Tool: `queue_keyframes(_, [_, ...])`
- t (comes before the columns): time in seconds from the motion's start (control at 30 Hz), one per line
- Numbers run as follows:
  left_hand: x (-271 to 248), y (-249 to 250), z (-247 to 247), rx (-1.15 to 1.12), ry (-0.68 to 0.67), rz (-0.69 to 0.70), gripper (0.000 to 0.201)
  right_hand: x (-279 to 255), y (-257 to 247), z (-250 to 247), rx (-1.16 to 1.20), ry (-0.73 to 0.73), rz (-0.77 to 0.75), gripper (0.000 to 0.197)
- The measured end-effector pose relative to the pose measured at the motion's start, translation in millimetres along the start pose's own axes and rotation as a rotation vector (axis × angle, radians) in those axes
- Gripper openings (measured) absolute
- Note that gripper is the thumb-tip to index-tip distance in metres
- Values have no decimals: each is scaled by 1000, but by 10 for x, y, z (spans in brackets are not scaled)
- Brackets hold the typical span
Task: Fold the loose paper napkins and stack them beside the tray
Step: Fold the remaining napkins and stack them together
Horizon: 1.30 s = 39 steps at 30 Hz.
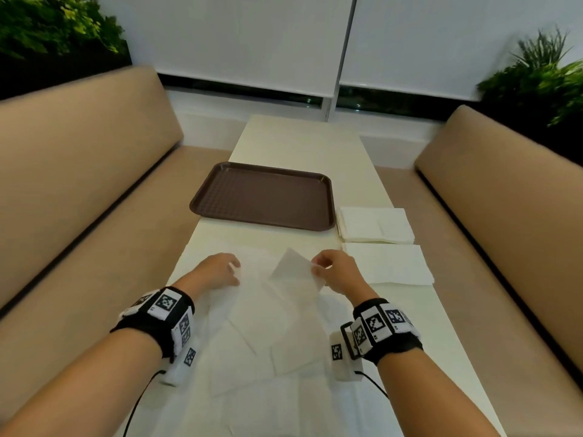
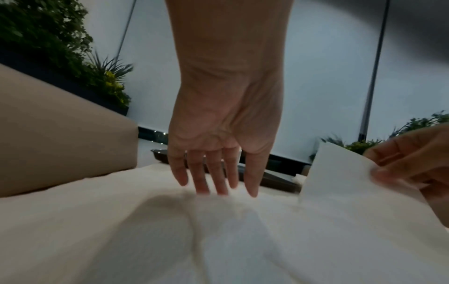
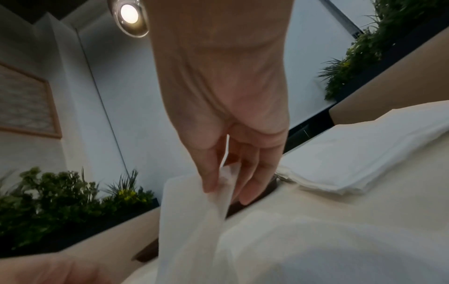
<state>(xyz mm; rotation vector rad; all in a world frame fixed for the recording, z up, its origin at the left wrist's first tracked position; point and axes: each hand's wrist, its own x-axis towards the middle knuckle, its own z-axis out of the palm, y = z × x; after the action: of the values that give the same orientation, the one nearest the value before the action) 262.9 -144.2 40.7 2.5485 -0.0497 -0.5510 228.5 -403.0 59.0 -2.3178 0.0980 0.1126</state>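
Loose napkins (image 1: 268, 335) lie spread on the table (image 1: 303, 143) right before you; your right hand (image 1: 336, 272) pinches one sheet (image 1: 296, 269) by its edge, corner lifted. Your left hand (image 1: 217, 271), at 9 o'clock from it, presses straight, slightly spread fingers (image 2: 251, 184) on the pile. The tray (image 1: 263, 197) sits at 12 o'clock, folded stacks (image 1: 375, 225) at 2 o'clock.

Dim, blurred wrist views; lamp (image 3: 130, 11) glare

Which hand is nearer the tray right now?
Neither clearly. The left hand and right hand both sit short of the tray's near edge, at about equal distance.
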Motion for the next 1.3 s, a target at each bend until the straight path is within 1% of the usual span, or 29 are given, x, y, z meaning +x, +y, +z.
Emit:
queue_keyframes(0.03, [-16, 41, -26, -29, 31, 16, 53, -7, -25, -41, -2, -2, -44, 6])
queue_keyframes(0.07, [-61, 118, -81, -79, 68, 64, 63, -24, -75, -94, -8, -11, -93, 6])
queue_keyframes(0.13, [-224, 365, -266, -217, 117, 232, 78, -79, -231, -232, -29, -33, -189, 8])
queue_keyframes(0.2, [-429, 667, -482, -283, 124, 414, 86, -151, -437, -389, -44, -39, -286, 15])
queue_keyframes(0.23, [-520, 822, -579, -255, 118, 480, 86, -194, -551, -470, -45, -35, -339, 21])
queue_keyframes(0.3, [-666, 1107, -751, -114, 79, 545, 79, -287, -797, -630, -43, -23, -427, 34])
queue_keyframes(0.33, [-721, 1231, -822, -40, 57, 552, 71, -331, -911, -705, -29, -18, -460, 39])
queue_keyframes(0.4, [-806, 1433, -922, 89, 44, 575, 43, -391, -1073, -825, 57, 7, -523, 47])
queue_keyframes(0.43, [-840, 1510, -955, 141, 56, 598, 28, -404, -1106, -870, 127, 32, -547, 51])
queue_keyframes(0.47, [-856, 1556, -975, 164, 72, 612, 17, -410, -1099, -907, 204, 51, -547, 56])
queue_keyframes(0.5, [-880, 1578, -988, 145, 83, 610, 12, -407, -1052, -932, 268, 49, -513, 63])
queue_keyframes(0.57, [-901, 1561, -994, 0, 107, 596, 17, -404, -872, -928, 300, -23, -383, 72])
queue_keyframes(0.6, [-894, 1530, -985, -117, 112, 591, 16, -396, -745, -895, 271, -82, -322, 70])
queue_keyframes(0.67, [-860, 1438, -925, -366, 116, 557, 7, -394, -479, -806, 236, -165, -240, 54])
queue_keyframes(0.7, [-823, 1381, -877, -464, 137, 527, 9, -414, -364, -764, 271, -183, -209, 45])
queue_keyframes(0.77, [-702, 1266, -749, -558, 202, 476, 19, -451, -138, -711, 420, -188, -153, 35])
queue_keyframes(0.83, [-584, 1173, -568, -611, 219, 420, 30, -484, 84, -718, 569, -164, -80, 35])
queue_keyframes(0.93, [-436, 1077, -243, -684, 121, 357, 46, -528, 444, -749, 690, -149, 43, 37])
queue_keyframes(1.0, [-307, 1078, -20, -686, 49, 332, 54, -512, 690, -804, 736, -102, 112, 31])
queue_keyframes(1.03, [-227, 1105, 100, -660, 34, 324, 54, -493, 795, -851, 769, -67, 134, 28])
queue_keyframes(1.1, [-69, 1224, 321, -583, 28, 319, 44, -399, 987, -981, 761, 1, 140, 36])
queue_keyframes(1.13, [34, 1303, 429, -572, 29, 336, 39, -322, 1070, -1056, 704, 49, 134, 36])
queue_keyframes(1.17, [134, 1391, 524, -574, 24, 357, 37, -232, 1140, -1131, 635, 109, 117, 33])
queue_keyframes(1.2, [225, 1488, 611, -578, 15, 367, 40, -132, 1204, -1209, 571, 190, 112, 29])
queue_keyframes(1.27, [423, 1668, 760, -605, 11, 341, 49, 88, 1304, -1369, 472, 352, 150, 24])
queue_keyframes(1.3, [504, 1761, 825, -624, 10, 317, 49, 193, 1351, -1443, 429, 394, 181, 24])
